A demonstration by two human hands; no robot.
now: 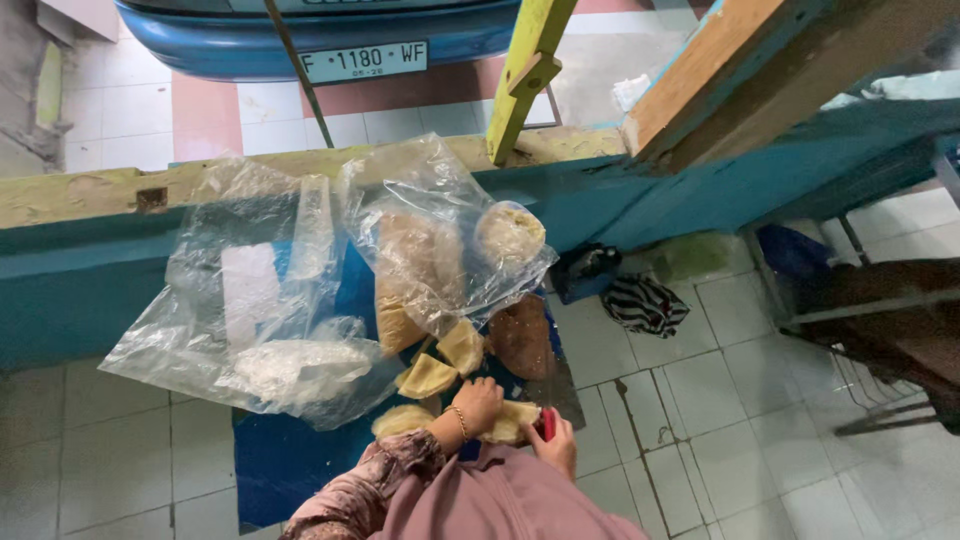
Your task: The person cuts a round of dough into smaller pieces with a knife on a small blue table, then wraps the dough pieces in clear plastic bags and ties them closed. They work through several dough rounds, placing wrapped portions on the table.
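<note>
Left hand [477, 403] pressing down on a yellowish slab [510, 420] near the blue worktop's [290, 460] front edge. Right hand [553, 440] clenched around a small red tool [548, 424]. Clear plastic bags [300, 300] toward the back.

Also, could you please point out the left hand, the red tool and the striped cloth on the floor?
left hand [478, 402], head view, on its back.
red tool [548, 424], head view, on its visible red edge.
striped cloth [645, 303], head view, on its middle.

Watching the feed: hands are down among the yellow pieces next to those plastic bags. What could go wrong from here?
1. The left hand presses a yellow piece while the right hand holds a small red tool right beside it; if that is a blade, the fingers may be nicked.
2. Loose pieces lie near the blue surface's edge and could slide onto the tiled floor.
3. The open clear bag might spill.
</note>
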